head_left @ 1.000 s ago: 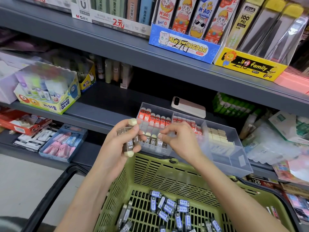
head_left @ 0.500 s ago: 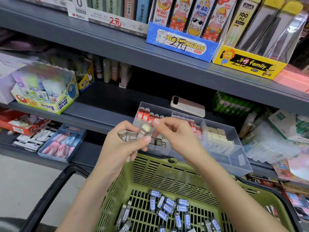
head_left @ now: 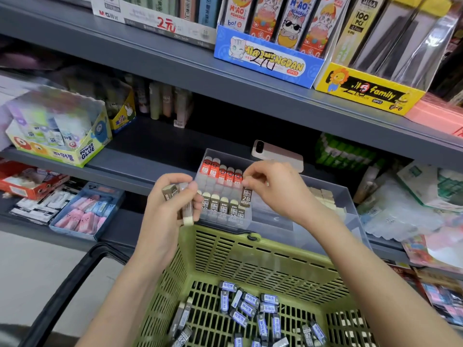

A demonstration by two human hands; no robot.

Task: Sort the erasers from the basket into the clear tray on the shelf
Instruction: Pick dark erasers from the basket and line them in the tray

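The right hand (head_left: 275, 189) is pinching one eraser (head_left: 246, 197) and the left hand (head_left: 170, 209) is gripping spares (head_left: 186, 211); skewed lowering is probably risking toppling the tray's (head_left: 347, 206) upright row (head_left: 220, 205).

The basket (head_left: 250, 266) at the bottom is olive green, slotted all over; its erasers (head_left: 248, 306) wear dark sleeves with blue-white labels. In the clear tray (head_left: 273, 219) at centre — red-sleeved erasers (head_left: 220, 171) behind, brown-sleeved erasers (head_left: 220, 205) in front, cream tips.
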